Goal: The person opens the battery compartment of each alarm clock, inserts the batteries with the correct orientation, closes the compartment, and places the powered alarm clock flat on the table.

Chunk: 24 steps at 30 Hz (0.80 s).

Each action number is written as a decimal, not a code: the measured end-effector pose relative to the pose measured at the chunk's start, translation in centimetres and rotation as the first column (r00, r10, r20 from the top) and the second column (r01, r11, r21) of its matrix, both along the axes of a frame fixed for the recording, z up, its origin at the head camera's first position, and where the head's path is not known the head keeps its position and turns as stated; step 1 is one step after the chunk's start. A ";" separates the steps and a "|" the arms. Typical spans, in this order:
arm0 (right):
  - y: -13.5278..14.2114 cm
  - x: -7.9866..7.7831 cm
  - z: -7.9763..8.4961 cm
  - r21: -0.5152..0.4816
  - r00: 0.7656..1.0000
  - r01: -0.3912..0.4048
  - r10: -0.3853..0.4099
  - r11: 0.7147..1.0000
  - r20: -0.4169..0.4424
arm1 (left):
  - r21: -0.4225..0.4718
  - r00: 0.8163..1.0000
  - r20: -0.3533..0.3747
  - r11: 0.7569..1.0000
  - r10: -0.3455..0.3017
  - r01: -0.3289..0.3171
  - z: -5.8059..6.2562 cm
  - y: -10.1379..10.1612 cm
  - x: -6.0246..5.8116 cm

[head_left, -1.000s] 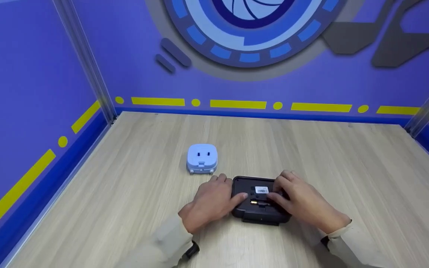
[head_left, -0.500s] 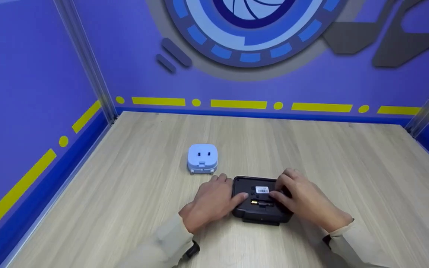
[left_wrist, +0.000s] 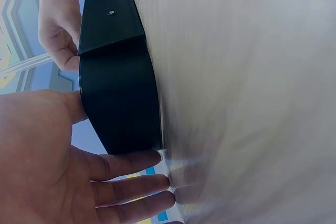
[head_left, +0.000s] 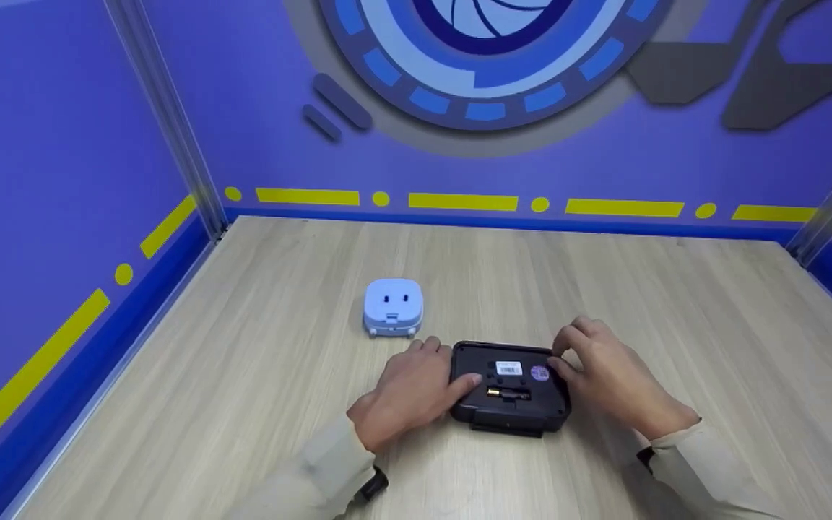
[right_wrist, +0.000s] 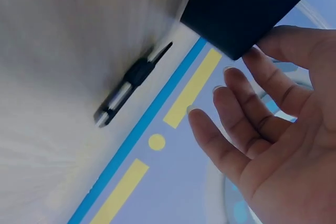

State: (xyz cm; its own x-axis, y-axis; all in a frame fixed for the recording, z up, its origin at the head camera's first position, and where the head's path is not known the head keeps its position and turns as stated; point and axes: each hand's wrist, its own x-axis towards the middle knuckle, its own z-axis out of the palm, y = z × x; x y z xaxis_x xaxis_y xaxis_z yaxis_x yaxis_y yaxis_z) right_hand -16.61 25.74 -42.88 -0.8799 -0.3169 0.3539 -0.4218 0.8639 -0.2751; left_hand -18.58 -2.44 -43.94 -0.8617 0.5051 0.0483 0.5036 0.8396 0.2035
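A black plastic device [head_left: 470, 359] lies back up on the table, with a white barcode label and a round purple sticker [head_left: 540, 373] on it. In its narrow slot sits a battery [head_left: 508, 393] with a gold end. My left hand [head_left: 412, 383] holds the device's left side, thumb over the rim and the other fingers along the edge. Thumb and index finger of my right hand [head_left: 607, 379] pinch the right edge near the far corner. In the right wrist view the remaining fingers [right_wrist: 231, 111] curl loosely beside the device's dark side [right_wrist: 241, 9].
Beyond my left hand stands a pale blue rounded box [head_left: 393, 307] with two black pegs and small feet. A slim black and silver item [right_wrist: 128, 85] shows against the table in the right wrist view. Blue-purple walls [head_left: 257, 159] bound the wooden tabletop [head_left: 300, 289].
My right hand has moved right, from over the device's back to its right edge, uncovering the purple sticker and the battery's dark end. My left hand has stayed in place.
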 end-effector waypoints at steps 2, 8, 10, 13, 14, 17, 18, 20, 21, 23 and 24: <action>0.3 -0.1 0.1 -0.003 1.000 0.016 -0.016 1.000 0.010 | -0.003 1.000 -0.005 1.000 0.001 -0.001 0.1 0.0 0.0; 1.4 -0.3 0.4 -0.010 0.998 0.058 -0.058 0.998 0.012 | -0.014 1.000 -0.014 1.000 0.008 -0.008 0.1 0.1 0.1; 1.7 -0.4 0.6 -0.009 0.997 0.074 -0.073 0.997 0.024 | -0.016 1.000 -0.015 1.000 0.009 -0.010 0.1 0.1 0.1; 2.3 -0.5 0.7 0.007 0.994 0.092 -0.093 0.996 0.056 | -0.021 1.000 -0.014 1.000 0.010 -0.010 0.2 0.0 0.1; 2.4 -0.5 0.8 0.013 0.993 0.095 -0.096 0.995 0.068 | -0.022 1.000 -0.014 1.000 0.009 -0.010 0.2 0.1 0.1; 2.8 -0.6 0.7 0.036 0.991 0.092 -0.095 0.995 0.095 | -0.023 1.000 -0.014 1.000 0.008 -0.009 0.2 0.1 0.2; 2.9 -0.6 0.7 0.043 0.991 0.086 -0.091 0.995 0.102 | -0.023 1.000 -0.014 1.000 0.008 -0.008 0.2 0.1 0.2; 3.1 -0.6 0.6 0.061 0.989 0.072 -0.079 0.996 0.124 | -0.026 1.000 -0.013 1.000 0.007 -0.007 0.2 0.1 0.2; 3.2 -0.6 0.6 0.070 0.987 0.065 -0.075 0.995 0.142 | -0.026 1.000 -0.012 1.000 0.008 -0.008 0.2 0.1 0.2; 3.3 -0.6 0.6 0.087 0.981 0.056 -0.071 0.995 0.180 | -0.029 1.000 -0.009 1.000 0.009 -0.010 0.2 0.1 0.2; 3.3 -0.6 0.6 0.096 0.977 0.052 -0.070 0.994 0.201 | -0.030 1.000 -0.010 0.999 0.009 -0.010 0.2 0.1 0.2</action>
